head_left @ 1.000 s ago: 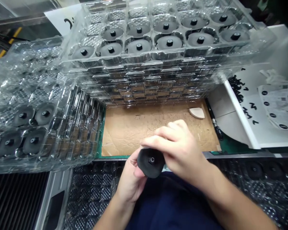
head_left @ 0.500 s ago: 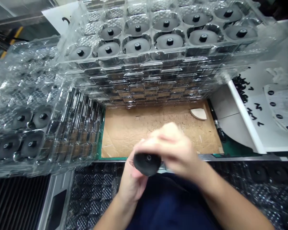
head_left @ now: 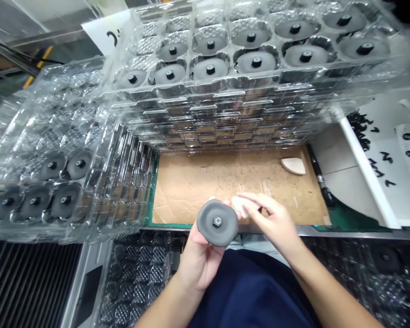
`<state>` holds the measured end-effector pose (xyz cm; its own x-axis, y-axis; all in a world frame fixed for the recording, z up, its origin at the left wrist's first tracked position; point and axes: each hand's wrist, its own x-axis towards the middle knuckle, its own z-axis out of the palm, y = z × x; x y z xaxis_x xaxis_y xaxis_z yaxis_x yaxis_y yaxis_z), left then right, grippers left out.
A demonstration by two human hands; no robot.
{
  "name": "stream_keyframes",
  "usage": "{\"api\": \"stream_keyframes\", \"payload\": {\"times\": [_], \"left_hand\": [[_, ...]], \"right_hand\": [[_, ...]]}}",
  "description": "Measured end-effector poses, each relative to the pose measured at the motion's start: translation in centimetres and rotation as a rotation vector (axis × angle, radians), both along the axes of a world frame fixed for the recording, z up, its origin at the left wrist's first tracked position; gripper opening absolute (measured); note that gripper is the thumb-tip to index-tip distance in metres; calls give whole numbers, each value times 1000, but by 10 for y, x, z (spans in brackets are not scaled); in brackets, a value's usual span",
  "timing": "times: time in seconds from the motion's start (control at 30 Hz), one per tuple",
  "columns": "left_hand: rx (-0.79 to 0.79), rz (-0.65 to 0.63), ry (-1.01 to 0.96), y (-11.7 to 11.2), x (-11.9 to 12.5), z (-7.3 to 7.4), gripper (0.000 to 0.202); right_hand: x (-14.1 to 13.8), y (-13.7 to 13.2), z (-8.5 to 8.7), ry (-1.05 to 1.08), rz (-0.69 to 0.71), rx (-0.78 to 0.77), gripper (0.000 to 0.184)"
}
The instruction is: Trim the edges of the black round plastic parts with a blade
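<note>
My left hand (head_left: pixel 203 255) grips a dark grey round part (head_left: pixel 213 216) from below and behind. The part's dished face, with a short stub at its centre, is turned up toward me. Just right of its edge, my right hand (head_left: pixel 271 218) pinches a small pale piece (head_left: pixel 238 205) between thumb and fingers. Its exact kind cannot be made out. Both hands are over the near edge of a cardboard sheet (head_left: pixel 191 182). A pale wedge-shaped piece (head_left: pixel 293 166) lies at the sheet's right side.
Stacked clear plastic trays (head_left: pixel 225 91) stand behind the cardboard, with similar grey parts in the top one. Another tray stack (head_left: pixel 99 182) is at left. To the right, a white-edged bin (head_left: pixel 369 173) stands beside a dark pen-like tool (head_left: pixel 323 184) and small black scraps (head_left: pixel 360 127).
The grey part has tipped so that its face shows fully. My right hand has moved off it to the right, and the pale piece in its fingers is now visible. The view has shifted slightly.
</note>
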<state>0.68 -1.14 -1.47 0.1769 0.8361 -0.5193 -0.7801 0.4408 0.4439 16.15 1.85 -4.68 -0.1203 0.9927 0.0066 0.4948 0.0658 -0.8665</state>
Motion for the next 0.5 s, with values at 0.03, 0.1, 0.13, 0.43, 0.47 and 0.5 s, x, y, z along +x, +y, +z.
{"api": "stream_keyframes", "payload": {"times": [0.03,0.1,0.13,0.43,0.47,0.5], "left_hand": [[-14,-6,22,-1,1,0,64],[-36,-15,87,-2,3,1,67],[-42,-21,123,-3,4,1,65],[29,-20,197,-12,4,1,38],[39,-28,187,-12,3,3,38],[48,-26,181,-13,3,5,40]], "right_hand": [[-3,3,18,17,-37,25,25],[-14,4,53,72,-111,151,27],[-20,3,67,53,-57,225,27],[-42,0,83,-105,220,352,25],[-41,0,84,-89,204,387,26],[-39,-2,85,-50,241,385,26]]}}
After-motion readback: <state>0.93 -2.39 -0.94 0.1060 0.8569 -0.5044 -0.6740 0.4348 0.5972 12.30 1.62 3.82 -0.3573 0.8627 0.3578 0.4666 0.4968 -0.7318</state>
